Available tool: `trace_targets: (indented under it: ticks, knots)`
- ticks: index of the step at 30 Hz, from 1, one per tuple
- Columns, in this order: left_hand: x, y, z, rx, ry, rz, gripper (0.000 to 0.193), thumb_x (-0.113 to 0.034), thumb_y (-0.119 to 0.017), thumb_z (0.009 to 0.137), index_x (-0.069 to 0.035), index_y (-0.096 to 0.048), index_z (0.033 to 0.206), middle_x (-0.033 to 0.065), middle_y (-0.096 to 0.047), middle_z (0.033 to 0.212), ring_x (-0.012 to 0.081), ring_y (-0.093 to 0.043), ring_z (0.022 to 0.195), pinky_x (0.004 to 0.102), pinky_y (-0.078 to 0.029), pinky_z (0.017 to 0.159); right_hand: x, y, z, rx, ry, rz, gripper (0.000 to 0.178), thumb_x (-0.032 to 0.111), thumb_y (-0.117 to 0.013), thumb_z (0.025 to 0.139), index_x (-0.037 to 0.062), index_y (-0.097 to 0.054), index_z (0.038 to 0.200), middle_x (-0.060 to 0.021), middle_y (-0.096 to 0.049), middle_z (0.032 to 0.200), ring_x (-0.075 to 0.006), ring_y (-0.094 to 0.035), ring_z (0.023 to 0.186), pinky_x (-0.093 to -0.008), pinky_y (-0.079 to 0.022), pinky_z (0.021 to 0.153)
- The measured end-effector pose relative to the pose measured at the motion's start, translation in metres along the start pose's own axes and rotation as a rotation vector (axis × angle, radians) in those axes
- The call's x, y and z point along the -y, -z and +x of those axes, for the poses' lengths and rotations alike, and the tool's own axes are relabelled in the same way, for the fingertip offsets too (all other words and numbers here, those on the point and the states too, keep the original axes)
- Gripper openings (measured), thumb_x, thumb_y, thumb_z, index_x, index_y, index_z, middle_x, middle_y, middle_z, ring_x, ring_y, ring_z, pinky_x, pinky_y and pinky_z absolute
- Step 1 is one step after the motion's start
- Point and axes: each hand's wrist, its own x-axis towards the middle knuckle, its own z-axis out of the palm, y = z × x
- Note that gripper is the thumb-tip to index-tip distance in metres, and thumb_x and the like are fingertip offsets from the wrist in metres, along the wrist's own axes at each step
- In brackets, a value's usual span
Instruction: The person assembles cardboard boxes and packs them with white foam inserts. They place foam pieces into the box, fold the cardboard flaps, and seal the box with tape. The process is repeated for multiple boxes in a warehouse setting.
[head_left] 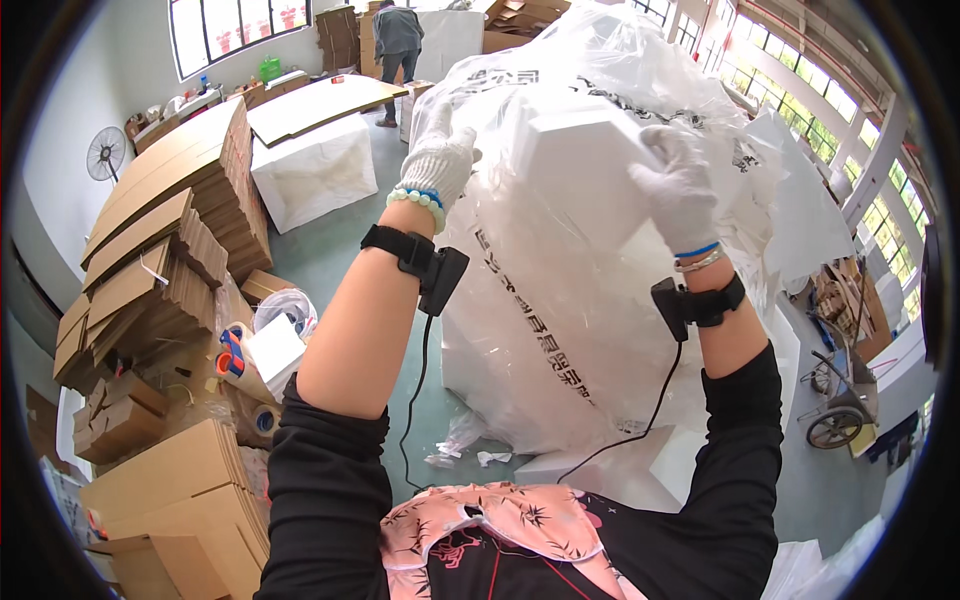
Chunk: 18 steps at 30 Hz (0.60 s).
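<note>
White knitted gloves show blue cuff edges; the angular white foam slab stays plain, clear crinkled plastic film flashes black print, and there's a pink cloth apron sporting dark leaves!

A packing workshop or warehouse is being indicated: a big plastic-wrapped bundle is being handled, cardboard sheets are being kept in stacks along the left edge of the floor, and a cart is being kept near its right edge.
</note>
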Motion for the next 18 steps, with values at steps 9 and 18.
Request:
trace_targets:
  ticks: [9, 18]
  knots:
    - [0.053, 0.000, -0.040, 0.162, 0.059, -0.002, 0.042, -0.022, -0.057, 0.096, -0.003, -0.058, 0.133, 0.0123, -0.067, 0.115, 0.0150, -0.063, 0.101, 0.0267, -0.050, 0.087, -0.028, 0.130, -0.038, -0.228, -0.270, 0.784, 0.037, 0.017, -0.060, 0.092, -0.0066, -0.058, 0.121, -0.0096, -0.064, 0.112, -0.0155, -0.059, 0.102, -0.0281, -0.046, 0.090]
    - [0.008, 0.104, -0.197, -0.006, -0.441, -0.339, 0.094, -0.020, -0.082, 0.079, -0.001, -0.027, 0.152, 0.0155, -0.054, 0.137, 0.0172, -0.059, 0.111, 0.0333, -0.046, 0.098, 0.039, 0.009, -0.193, -0.011, -0.188, 0.306, 0.029, 0.006, -0.065, 0.088, -0.0026, -0.060, 0.115, -0.0072, -0.064, 0.108, -0.0182, -0.060, 0.102, -0.0303, -0.047, 0.089]
